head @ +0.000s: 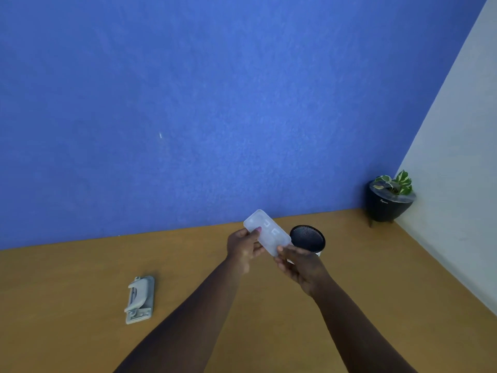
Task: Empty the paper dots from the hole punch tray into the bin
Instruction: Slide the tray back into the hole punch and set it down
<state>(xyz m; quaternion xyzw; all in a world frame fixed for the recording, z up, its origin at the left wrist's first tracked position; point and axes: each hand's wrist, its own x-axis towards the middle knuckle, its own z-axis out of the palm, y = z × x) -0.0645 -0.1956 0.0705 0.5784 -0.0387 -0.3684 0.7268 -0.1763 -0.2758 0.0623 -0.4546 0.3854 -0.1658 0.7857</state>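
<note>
The clear plastic tray (266, 232) sits just below the middle of the frame, held in the air between both hands, tilted, its far end up and to the left. The left hand (243, 247) pinches its left edge; the right hand (300, 265) grips its near corner. Just right of the tray, partly behind the right hand, stands the black mesh bin (308, 238), mouth open. The grey hole punch (139, 300) lies at lower left, well apart. Bare brown worktop (80, 278) spreads around. A potted plant (390, 197) sits at the right corner, where the blue wall (215, 103) meets a pale one.
</note>
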